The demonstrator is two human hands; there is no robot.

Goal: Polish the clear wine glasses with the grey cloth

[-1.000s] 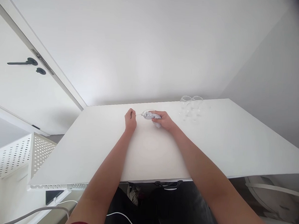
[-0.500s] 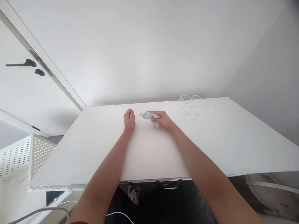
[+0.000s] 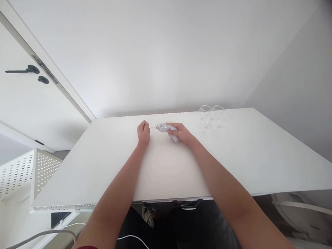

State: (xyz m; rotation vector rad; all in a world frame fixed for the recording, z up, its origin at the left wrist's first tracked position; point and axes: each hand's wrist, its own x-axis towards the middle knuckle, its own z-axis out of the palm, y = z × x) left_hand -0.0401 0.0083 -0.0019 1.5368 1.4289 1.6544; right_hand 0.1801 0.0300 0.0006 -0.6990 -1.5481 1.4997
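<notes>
Glass (image 3: pixel 163 128) in left hand (image 3: pixel 144 132), white cloth (image 3: pixel 174 138) in right hand (image 3: pixel 183 133)

Single head-worn view, facing forward and down, near the white table (image 3: pixel 169 172), wall (image 3: pixel 164 47) beyond

From here, the clear stemmed glass (image 3: pixel 163 129) is held sideways over the surface (image 3: pixel 164 168), stem at the left hand (image 3: pixel 144 132), bowl toward the right hand (image 3: pixel 180 132). The white cloth (image 3: pixel 174 138) is bunched at the bowl, inside or around it indistinguishable, one end loose.
</notes>
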